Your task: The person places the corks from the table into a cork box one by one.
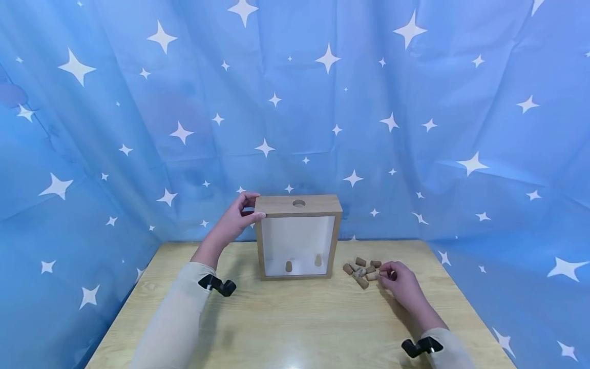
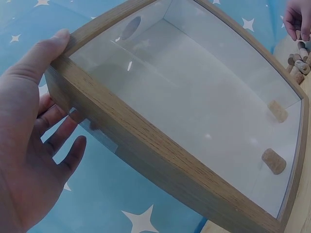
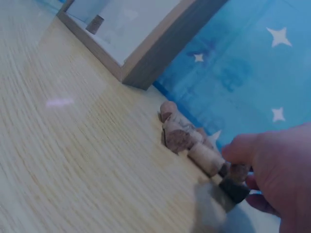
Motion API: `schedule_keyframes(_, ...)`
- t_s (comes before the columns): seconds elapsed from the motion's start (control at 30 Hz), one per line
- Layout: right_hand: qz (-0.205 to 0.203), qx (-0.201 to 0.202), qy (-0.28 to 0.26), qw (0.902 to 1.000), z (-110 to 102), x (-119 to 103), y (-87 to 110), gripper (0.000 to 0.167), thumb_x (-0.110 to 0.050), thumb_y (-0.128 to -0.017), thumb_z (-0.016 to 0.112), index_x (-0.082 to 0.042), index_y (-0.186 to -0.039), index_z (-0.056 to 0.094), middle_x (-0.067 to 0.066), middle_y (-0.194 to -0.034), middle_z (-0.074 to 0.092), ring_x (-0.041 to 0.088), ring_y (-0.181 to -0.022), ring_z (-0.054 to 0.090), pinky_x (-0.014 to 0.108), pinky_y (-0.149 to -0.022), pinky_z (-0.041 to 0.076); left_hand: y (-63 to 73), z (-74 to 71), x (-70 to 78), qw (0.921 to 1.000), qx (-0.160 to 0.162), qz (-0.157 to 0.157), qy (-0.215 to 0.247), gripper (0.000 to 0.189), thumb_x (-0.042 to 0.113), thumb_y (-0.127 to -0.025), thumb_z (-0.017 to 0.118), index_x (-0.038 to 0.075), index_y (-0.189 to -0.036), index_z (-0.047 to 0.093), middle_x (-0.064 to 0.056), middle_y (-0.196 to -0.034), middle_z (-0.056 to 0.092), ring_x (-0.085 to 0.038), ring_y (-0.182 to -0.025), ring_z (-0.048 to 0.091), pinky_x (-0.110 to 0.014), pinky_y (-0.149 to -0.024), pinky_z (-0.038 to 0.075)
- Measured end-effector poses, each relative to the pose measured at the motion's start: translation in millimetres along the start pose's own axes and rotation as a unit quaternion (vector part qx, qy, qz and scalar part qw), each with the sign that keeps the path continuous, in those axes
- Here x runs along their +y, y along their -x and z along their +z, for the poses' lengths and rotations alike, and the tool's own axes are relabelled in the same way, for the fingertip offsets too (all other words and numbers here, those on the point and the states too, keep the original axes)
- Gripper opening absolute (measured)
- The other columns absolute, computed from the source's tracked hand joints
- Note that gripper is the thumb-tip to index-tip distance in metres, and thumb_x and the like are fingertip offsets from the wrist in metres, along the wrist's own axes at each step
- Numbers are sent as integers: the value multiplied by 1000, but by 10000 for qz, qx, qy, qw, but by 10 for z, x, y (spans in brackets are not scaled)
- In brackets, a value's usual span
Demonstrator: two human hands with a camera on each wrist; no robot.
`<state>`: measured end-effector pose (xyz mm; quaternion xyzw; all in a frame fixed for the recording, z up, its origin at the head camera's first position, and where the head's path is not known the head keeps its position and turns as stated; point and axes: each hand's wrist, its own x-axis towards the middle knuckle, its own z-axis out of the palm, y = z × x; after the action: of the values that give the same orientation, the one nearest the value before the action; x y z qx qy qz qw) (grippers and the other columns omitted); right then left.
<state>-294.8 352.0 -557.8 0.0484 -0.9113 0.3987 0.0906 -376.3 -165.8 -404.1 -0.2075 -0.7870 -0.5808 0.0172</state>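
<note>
A shallow wooden box (image 1: 298,206) with a clear front stands upright on the table, a round hole in its top. Two corks lie at the bottom behind the pane, one of them a brown cork (image 2: 274,161). My left hand (image 1: 237,220) grips the box's upper left corner, thumb at the front edge and fingers behind the side. To the right of the box lies a loose pile of corks (image 1: 361,271). At the pile's right edge, my right hand (image 1: 402,283) pinches a cork (image 3: 238,172) between thumb and fingers, which partly hide it.
The light wooden table (image 1: 290,318) runs under everything. Close behind it hangs a blue curtain (image 1: 304,128) with white stars, which also covers the sides. A black wrist mount (image 1: 217,285) sits on the left sleeve, another black mount (image 1: 421,346) on the right.
</note>
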Motion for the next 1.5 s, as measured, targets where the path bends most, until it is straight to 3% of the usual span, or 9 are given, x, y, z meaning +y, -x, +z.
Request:
schedule_keyframes(0.2, -371, -146, 64, 9992, -111, -158, -59, 21, -4, -102, 78, 1, -122, 72, 8, -106, 64, 22, -89, 60, 31, -70, 53, 20, 3, 4, 10000, -6, 21, 26, 69, 40, -103, 81, 19, -159, 46, -17, -151, 50, -44, -143, 51, -63, -115, 48)
schedule_keyframes(0.4, -925, -45, 335, 9951, -211, -338, -151, 18, 1, -100, 79, -3, -116, 74, 5, -100, 66, 17, -81, 60, 31, -65, 53, 25, -4, 19, 10000, 34, 17, 22, 69, 39, -103, 81, 18, -159, 46, -17, -151, 50, -43, -142, 52, -61, -114, 49)
schedule_keyframes(0.63, -1008, 9, 237, 9946, -257, -529, -225, 20, -5, -102, 79, -6, -121, 74, 6, -101, 68, 18, -80, 63, 31, -63, 56, 23, 5, 11, 10000, 26, -23, -5, 70, 40, -103, 82, 19, -159, 46, -17, -151, 51, -43, -142, 52, -63, -114, 48)
schedule_keyframes(0.97, -1628, 483, 420, 9846, -336, -994, -375, 19, -6, -100, 83, -8, -118, 76, 5, -105, 70, 20, -91, 66, 36, -79, 58, 17, -17, -2, 10000, 13, -30, 73, 70, 42, -102, 82, 20, -159, 46, -17, -153, 47, -44, -142, 49, -62, -113, 48)
schedule_keyframes(1.17, -1952, 767, 247, 9774, -442, -1289, -465, 22, -3, -98, 84, -7, -117, 75, 6, -104, 72, 22, -92, 68, 33, -78, 59, 21, 0, 2, 10000, 17, -4, 27, 70, 41, -102, 82, 20, -159, 47, -17, -152, 50, -44, -142, 51, -61, -113, 49)
schedule_keyframes(1.5, -1905, 831, 18, 9782, -509, -1651, -580, 21, -14, -102, 83, -10, -121, 76, 3, -111, 78, 23, -101, 74, 36, -82, 60, 34, 25, 18, 10000, 12, 66, 26, 69, 36, -104, 81, 17, -159, 46, -18, -151, 51, -45, -142, 51, -60, -113, 48)
